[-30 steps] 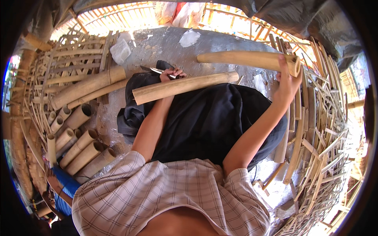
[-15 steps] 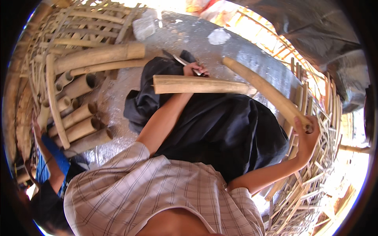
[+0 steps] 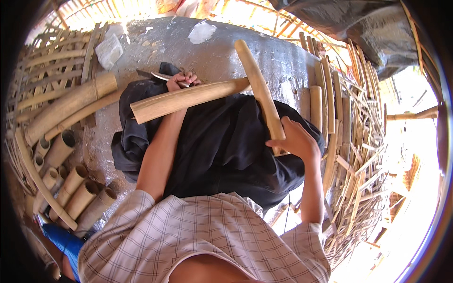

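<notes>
My right hand (image 3: 295,138) grips the near end of a long pale bamboo piece (image 3: 257,85) that slants up and away from me over my lap. My left hand (image 3: 181,80) is closed on a knife (image 3: 153,75) whose blade points left, just behind a second bamboo piece (image 3: 186,98) lying crosswise on the black cloth (image 3: 222,146) over my legs. The two bamboo pieces meet near the crosswise one's right end. My checked shirt fills the bottom of the view.
Cut bamboo tubes (image 3: 75,193) are stacked at my left, with longer poles (image 3: 66,106) behind them. Split bamboo strips (image 3: 351,155) pile up on my right. Grey concrete floor (image 3: 212,52) with two pale stones (image 3: 109,49) lies ahead.
My right hand has pulled the long bamboo piece in from the right pile, and it now stands over my lap. The crosswise piece and my left hand with the knife have kept their place.
</notes>
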A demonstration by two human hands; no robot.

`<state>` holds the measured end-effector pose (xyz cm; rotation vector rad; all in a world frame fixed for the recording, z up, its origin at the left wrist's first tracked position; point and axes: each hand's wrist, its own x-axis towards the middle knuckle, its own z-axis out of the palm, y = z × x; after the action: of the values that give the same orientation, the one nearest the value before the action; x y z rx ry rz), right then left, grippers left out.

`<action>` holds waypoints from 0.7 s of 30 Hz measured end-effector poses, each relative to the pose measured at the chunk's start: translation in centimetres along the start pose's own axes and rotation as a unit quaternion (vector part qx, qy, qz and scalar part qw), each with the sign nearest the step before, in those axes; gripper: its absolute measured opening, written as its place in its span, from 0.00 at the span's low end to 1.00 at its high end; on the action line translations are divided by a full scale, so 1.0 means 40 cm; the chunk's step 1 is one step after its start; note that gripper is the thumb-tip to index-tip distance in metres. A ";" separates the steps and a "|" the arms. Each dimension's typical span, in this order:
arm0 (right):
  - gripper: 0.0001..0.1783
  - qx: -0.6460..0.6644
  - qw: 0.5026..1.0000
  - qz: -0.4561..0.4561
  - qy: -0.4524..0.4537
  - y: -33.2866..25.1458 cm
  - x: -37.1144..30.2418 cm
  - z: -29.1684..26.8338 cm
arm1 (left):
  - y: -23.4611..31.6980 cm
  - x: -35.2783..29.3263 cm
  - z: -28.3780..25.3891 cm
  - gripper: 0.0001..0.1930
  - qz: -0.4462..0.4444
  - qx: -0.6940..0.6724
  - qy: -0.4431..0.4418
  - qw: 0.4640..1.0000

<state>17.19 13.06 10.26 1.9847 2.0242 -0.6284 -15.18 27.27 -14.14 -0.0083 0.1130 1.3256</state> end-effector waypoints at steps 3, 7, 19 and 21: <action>0.36 0.044 0.998 0.044 0.011 0.018 0.090 0.087 | -0.023 -0.003 0.010 0.11 -0.002 -0.026 0.033 0.999; 0.38 0.361 0.929 0.069 -0.041 0.110 0.193 0.152 | -0.022 0.018 -0.026 0.11 0.030 -0.045 0.039 0.998; 0.38 0.767 0.642 0.003 -0.022 0.135 -0.164 0.041 | -0.022 -0.008 0.038 0.09 -0.008 -0.074 -0.029 0.997; 0.41 0.602 0.785 0.119 0.085 0.175 -0.230 0.041 | -0.003 -0.013 0.049 0.10 -0.003 -0.060 -0.002 0.998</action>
<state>24.40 4.05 12.04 2.8998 1.4112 -2.1095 -15.02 26.87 -12.16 -0.1076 0.0291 1.3242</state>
